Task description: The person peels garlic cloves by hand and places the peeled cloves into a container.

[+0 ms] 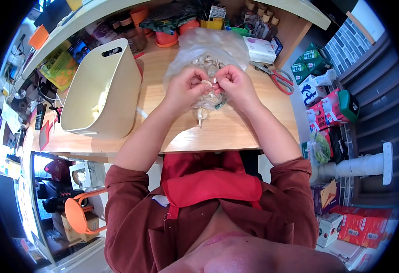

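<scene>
My left hand [187, 87] pinches a garlic clove [207, 83] between thumb and fingers, over the plastic bag. Close beside it, my right hand [236, 84] is closed in a pinch at a small white piece [215, 81], which may be skin or part of the clove. Beneath and behind both hands lies a clear plastic bag [229, 45] with garlic and loose skins [204, 60] on it. A whole garlic bulb [201, 114] rests on the table just in front of my hands. To the left stands a cream plastic bin [123, 98] with pale peeled cloves [102, 99] inside.
The wooden table [222, 132] has red-handled scissors [281, 81] at right. A white box [259, 49], glass bottles [262, 22] and orange pots [167, 38] line the back. An orange stool [76, 214] stands lower left; red boxes [363, 225] sit lower right.
</scene>
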Action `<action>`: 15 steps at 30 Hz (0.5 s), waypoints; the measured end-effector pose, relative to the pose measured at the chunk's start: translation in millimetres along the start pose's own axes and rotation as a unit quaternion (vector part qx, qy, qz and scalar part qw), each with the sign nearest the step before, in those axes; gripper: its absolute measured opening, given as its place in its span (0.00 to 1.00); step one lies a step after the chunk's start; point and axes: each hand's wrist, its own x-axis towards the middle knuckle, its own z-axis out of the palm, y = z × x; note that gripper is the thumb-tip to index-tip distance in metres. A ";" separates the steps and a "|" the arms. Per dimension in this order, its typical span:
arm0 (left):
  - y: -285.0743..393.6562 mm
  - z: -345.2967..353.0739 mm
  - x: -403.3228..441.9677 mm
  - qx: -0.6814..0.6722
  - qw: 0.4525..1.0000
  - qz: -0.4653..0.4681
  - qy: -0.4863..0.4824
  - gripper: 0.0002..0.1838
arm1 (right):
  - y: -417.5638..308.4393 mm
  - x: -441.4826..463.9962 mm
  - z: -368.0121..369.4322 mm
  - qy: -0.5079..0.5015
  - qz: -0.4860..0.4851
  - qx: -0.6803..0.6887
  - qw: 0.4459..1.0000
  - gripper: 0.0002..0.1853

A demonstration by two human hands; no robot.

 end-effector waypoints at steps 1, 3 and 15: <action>1.7 -0.7 0.2 -0.002 1.000 -0.002 0.012 0.11 | -1.2 -0.2 0.8 0.013 -0.004 0.020 1.000 0.04; 5.4 -2.6 0.9 -0.006 0.999 -0.004 0.035 0.11 | -3.2 0.3 -0.1 0.030 -0.013 0.040 0.999 0.03; 2.1 -2.3 0.7 0.061 0.998 0.006 0.016 0.09 | 10.6 5.0 -2.6 0.018 -0.075 -0.191 0.979 0.05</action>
